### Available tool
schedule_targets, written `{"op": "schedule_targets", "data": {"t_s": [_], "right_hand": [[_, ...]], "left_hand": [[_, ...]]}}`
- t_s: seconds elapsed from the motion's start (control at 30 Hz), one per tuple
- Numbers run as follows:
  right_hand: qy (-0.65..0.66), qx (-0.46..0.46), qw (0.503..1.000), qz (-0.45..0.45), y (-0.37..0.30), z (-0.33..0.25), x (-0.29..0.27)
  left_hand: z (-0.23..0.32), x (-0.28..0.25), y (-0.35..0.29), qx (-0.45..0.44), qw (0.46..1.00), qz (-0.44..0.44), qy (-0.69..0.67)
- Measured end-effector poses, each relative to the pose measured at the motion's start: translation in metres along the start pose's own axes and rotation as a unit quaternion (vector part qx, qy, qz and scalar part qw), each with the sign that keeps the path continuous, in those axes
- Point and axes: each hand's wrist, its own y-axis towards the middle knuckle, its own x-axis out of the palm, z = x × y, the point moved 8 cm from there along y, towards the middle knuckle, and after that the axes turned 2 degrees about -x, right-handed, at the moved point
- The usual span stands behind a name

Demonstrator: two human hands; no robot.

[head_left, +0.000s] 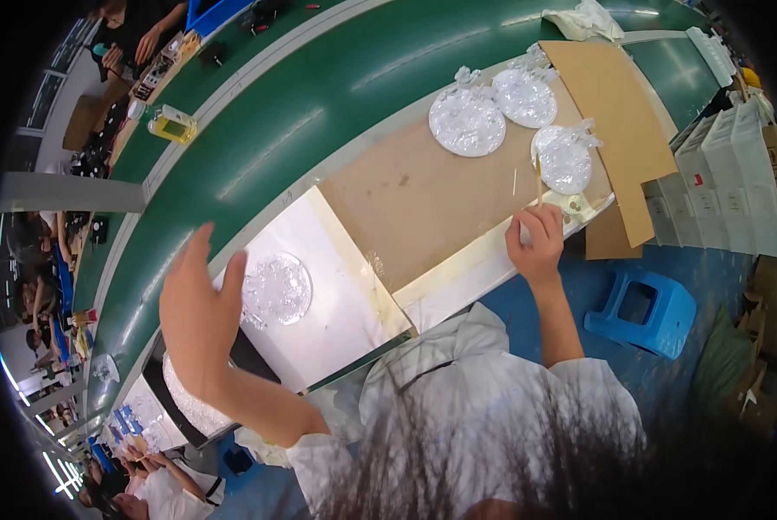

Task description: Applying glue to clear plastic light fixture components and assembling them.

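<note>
My right hand (537,247) pinches a thin yellowish stick (539,178), which points away from me. A small clear cup (571,204) stands beside its fingers, and a clear round plastic piece (563,165) with a raised, knobbly surface lies just beyond. My left hand (196,308) hovers over the left side of the bench with thumb and fingers apart, holding nothing. Another clear round piece (279,288) lies on the white board (345,299), next to the left hand and partly hidden by it.
More clear round pieces (466,121) sit on the brown board (432,204), beside a cardboard sheet (609,130). A green belt (293,143) runs beyond the bench. At right are a blue stool (644,314) and translucent bins (713,186). Several people work at left.
</note>
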Motion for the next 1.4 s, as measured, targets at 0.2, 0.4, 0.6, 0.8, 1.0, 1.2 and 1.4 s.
{"op": "schedule_targets", "data": {"t_s": [0.2, 0.4, 0.6, 0.8, 1.0, 1.2, 1.4], "right_hand": [[-0.100, 0.016, 0.993, -0.055, 0.009, 0.016, -0.003], [-0.072, -0.022, 0.997, -0.032, -0.002, 0.002, -0.003], [-0.082, -0.022, 0.996, -0.011, -0.007, 0.000, -0.017], [-0.087, -0.035, 0.996, -0.007, 0.003, 0.003, -0.039], [-0.119, -0.043, 0.991, 0.050, -0.002, 0.005, -0.065], [-0.157, -0.019, 0.986, 0.057, -0.024, 0.007, -0.098], [-0.162, -0.010, 0.984, 0.073, -0.037, 0.001, -0.110]], "left_hand": [[-0.070, 0.050, -0.037, -0.050, 0.999, -0.005, 0.004], [-0.093, 0.089, -0.033, -0.090, 0.995, -0.034, -0.041], [-0.104, 0.107, -0.036, -0.203, 0.972, -0.115, -0.019], [-0.072, 0.089, -0.025, -0.102, 0.992, -0.076, -0.011], [0.035, 0.048, -0.014, -0.030, 0.998, -0.037, 0.035], [0.204, 0.101, 0.020, 0.373, 0.923, -0.062, -0.062], [0.318, 0.127, 0.037, 0.460, 0.880, -0.116, -0.020]]}}
